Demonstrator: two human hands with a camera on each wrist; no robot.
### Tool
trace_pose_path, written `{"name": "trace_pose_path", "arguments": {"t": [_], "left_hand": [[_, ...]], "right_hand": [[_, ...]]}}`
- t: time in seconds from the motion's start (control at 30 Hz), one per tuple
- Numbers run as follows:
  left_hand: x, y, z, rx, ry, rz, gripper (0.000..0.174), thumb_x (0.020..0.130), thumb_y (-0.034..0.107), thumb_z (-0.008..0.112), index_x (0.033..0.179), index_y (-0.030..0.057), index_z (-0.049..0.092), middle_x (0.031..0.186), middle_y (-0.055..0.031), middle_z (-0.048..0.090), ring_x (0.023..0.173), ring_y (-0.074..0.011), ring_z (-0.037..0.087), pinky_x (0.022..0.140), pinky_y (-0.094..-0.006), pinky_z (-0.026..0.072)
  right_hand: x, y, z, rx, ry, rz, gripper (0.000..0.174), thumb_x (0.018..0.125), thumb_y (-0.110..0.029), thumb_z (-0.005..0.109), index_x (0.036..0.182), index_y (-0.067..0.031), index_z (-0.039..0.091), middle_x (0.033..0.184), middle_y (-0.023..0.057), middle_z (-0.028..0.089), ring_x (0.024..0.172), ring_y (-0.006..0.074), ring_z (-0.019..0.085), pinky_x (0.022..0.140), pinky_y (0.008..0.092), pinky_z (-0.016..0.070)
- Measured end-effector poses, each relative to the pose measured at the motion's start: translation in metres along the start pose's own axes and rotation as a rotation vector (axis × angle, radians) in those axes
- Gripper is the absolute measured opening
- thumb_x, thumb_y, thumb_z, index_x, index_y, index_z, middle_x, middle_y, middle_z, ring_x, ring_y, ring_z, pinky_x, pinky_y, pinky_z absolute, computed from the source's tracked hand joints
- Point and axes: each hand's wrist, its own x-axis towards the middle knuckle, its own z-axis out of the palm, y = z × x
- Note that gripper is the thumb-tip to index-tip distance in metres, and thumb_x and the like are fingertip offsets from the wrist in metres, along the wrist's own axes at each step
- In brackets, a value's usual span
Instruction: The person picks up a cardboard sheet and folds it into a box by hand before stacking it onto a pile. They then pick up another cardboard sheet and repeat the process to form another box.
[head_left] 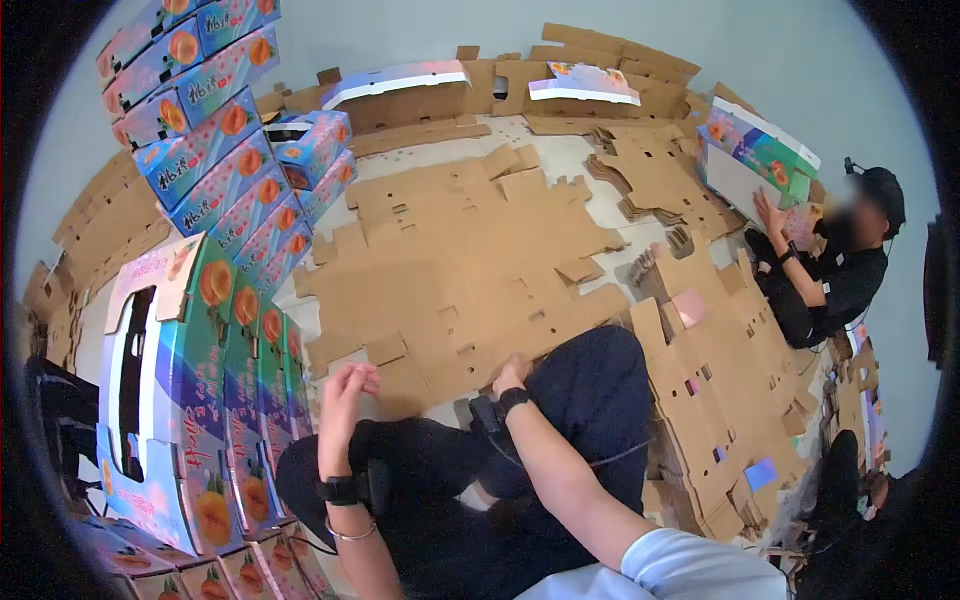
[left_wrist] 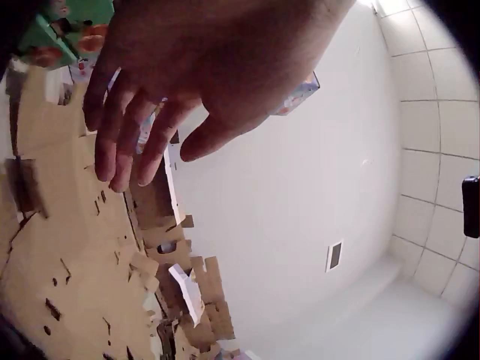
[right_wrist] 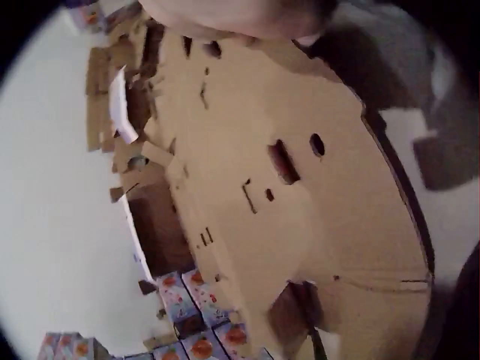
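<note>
A large flat brown cardboard sheet (head_left: 440, 250) (right_wrist: 247, 150) lies in front of the seated person, its slots and flaps showing. At its near edge is the right hand (head_left: 510, 377) (right_wrist: 240, 16), which grips the edge; most of its fingers are hidden in the right wrist view. The left hand (head_left: 350, 395) (left_wrist: 202, 82) is raised above the left knee near the sheet's near left part, fingers relaxed and slightly bent, holding nothing.
Printed fruit cartons (head_left: 215, 400) stand in a row at the left, with a tall stack (head_left: 215, 130) behind. More flat cardboard (head_left: 720, 380) lies at the right. Another person (head_left: 850, 260) sits at the far right, handling a printed carton (head_left: 750, 155). Partly folded cartons (head_left: 400, 85) line the wall.
</note>
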Motion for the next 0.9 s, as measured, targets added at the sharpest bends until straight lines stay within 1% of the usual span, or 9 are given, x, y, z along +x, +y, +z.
{"name": "trace_pose_path", "arguments": {"t": [0.17,0.27,0.3,0.37,0.5,0.6,0.7,0.8,0.9], "left_hand": [[0.007,-0.008,0.006,0.087,-0.001,-0.008,0.026,0.095,0.021,0.052,0.094,-0.0026,0.062,0.081,-0.0069,0.065,0.072,-0.012,0.059,0.068,-0.026,0.0477],[0.013,-0.022,0.009,0.325,0.02,-0.026,0.026,0.093,0.022,0.054,0.094,-0.0026,0.063,0.081,-0.0115,0.066,0.07,-0.0167,0.063,0.066,-0.0299,0.0488],[0.012,-0.019,0.012,0.327,0.02,-0.03,0.026,0.093,0.022,0.054,0.094,-0.0026,0.063,0.081,-0.0115,0.066,0.07,-0.0167,0.063,0.066,-0.0299,0.0488],[0.007,-0.008,0.024,0.687,0.108,-0.021,0.026,0.091,0.024,0.056,0.093,-0.0019,0.063,0.084,-0.0164,0.067,0.072,-0.0251,0.065,0.067,-0.035,0.0495],[0.003,-0.005,0.035,0.681,0.047,-0.062,0.026,0.089,0.023,0.059,0.098,-0.0009,0.061,0.085,-0.0181,0.065,0.075,-0.0256,0.063,0.068,-0.0361,0.0494],[0.007,-0.021,0.036,0.766,-0.021,-0.009,0.029,0.088,0.026,0.06,0.097,-0.0017,0.061,0.091,-0.0204,0.064,0.082,-0.0322,0.063,0.072,-0.0399,0.0489],[0.012,-0.027,0.039,0.879,-0.047,-0.014,0.032,0.087,0.029,0.059,0.093,-0.0012,0.063,0.093,-0.0196,0.064,0.096,-0.037,0.059,0.083,-0.0456,0.047],[0.024,-0.044,0.034,0.908,0.001,0.034,0.034,0.086,0.032,0.061,0.094,-0.0011,0.063,0.103,-0.0205,0.061,0.103,-0.0386,0.055,0.086,-0.0469,0.0462],[0.038,-0.044,0.032,0.983,-0.02,-0.099,0.037,0.083,0.034,0.062,0.095,-0.001,0.063,0.107,-0.0212,0.059,0.105,-0.0388,0.054,0.088,-0.048,0.046]], "right_hand": [[0.01,-0.03,0.019,0.051,-0.351,0.267,0.042,0.085,-0.021,0.064,0.123,-0.0104,0.052,0.116,0.0069,0.059,0.101,0.0256,0.06,0.081,0.0423,0.0501],[0.028,-0.044,0.049,-0.228,-0.382,0.124,0.042,0.082,-0.021,0.068,0.121,-0.0105,0.055,0.112,0.0056,0.062,0.099,0.0235,0.061,0.081,0.0396,0.0508],[0.038,-0.048,0.056,-0.229,-0.381,0.128,0.042,0.082,-0.021,0.068,0.121,-0.0105,0.055,0.112,0.0056,0.062,0.099,0.0235,0.061,0.081,0.0396,0.0508],[0.06,-0.055,0.063,-0.166,-0.381,-0.034,0.053,0.081,-0.02,0.071,0.127,-0.0042,0.049,0.122,0.0089,0.057,0.106,0.0228,0.058,0.087,0.0367,0.0486],[0.03,-0.061,0.057,-0.034,-0.4,0.013,0.048,0.084,-0.017,0.07,0.124,-0.0006,0.051,0.122,0.0097,0.057,0.108,0.0236,0.057,0.088,0.0365,0.0485],[0.032,-0.034,0.042,-0.036,-0.277,0.16,0.051,0.085,-0.015,0.068,0.129,-0.0004,0.047,0.126,0.0104,0.055,0.111,0.0236,0.055,0.089,0.0375,0.0482],[0.031,-0.017,0.035,0.035,-0.245,0.119,0.053,0.086,-0.014,0.068,0.131,-0.0008,0.044,0.128,0.0104,0.053,0.113,0.0227,0.053,0.092,0.0374,0.0469],[0.014,-0.045,0.059,0.093,-0.302,0.053,0.053,0.086,-0.014,0.068,0.131,-0.0003,0.045,0.128,0.0103,0.053,0.113,0.0228,0.053,0.093,0.0369,0.0458],[-0.009,-0.084,0.075,0.1,-0.378,-0.027,0.054,0.085,-0.015,0.07,0.13,0.0008,0.045,0.127,0.0104,0.053,0.113,0.0231,0.054,0.093,0.0363,0.0454]]}}
